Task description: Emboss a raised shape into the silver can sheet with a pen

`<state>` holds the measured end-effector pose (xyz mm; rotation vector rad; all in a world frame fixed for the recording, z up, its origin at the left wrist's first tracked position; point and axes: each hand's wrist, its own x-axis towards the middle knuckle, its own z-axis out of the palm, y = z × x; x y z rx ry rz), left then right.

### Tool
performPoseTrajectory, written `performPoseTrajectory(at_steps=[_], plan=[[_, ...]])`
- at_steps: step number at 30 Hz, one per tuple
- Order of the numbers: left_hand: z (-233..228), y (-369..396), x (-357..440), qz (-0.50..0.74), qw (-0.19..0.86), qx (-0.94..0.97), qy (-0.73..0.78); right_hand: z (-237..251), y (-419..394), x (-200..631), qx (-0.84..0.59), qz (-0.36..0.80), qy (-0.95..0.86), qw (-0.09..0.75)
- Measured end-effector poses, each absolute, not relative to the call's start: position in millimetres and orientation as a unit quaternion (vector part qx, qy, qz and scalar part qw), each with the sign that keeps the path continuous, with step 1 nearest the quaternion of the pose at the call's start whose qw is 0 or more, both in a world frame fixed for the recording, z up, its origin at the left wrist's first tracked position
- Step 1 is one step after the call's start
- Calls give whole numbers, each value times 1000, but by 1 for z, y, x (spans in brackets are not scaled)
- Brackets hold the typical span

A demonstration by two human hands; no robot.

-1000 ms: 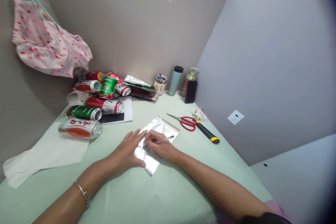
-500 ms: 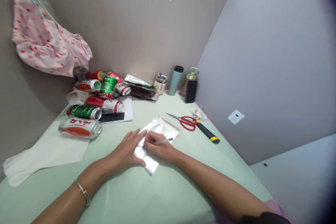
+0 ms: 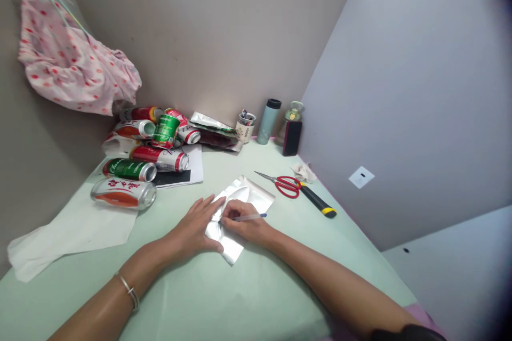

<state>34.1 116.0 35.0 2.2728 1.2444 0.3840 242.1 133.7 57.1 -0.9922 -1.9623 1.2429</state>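
On the far left I see a pink spotted cloth point(image 3: 74, 66) hanging over a white sheet point(image 3: 72, 232) lying on the pale green surface point(image 3: 240, 298). Just right of that, a heap of drink cans point(image 3: 148, 144) lies on its side against the far wall. My left hand point(image 3: 194, 229) rests flat, fingers spread, pressing the near left part of a silvery foil piece point(image 3: 244, 200) at the middle of the surface. My right hand point(image 3: 248, 224) lies on the same foil, its grip pinched tight round a pen point(image 3: 250, 217) whose tip meets the foil. Further right lie red-handled scissors point(image 3: 286, 185) and a black and yellow knife point(image 3: 318, 203), touching each other. A tumbler point(image 3: 269, 121) stands at the far wall.
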Motion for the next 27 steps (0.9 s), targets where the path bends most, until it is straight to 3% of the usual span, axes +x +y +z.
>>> performPoseTrajectory(at_steps=[27], plan=[[18,119,31,163,234,843,457,49,135,242,-391,499,-709,308]])
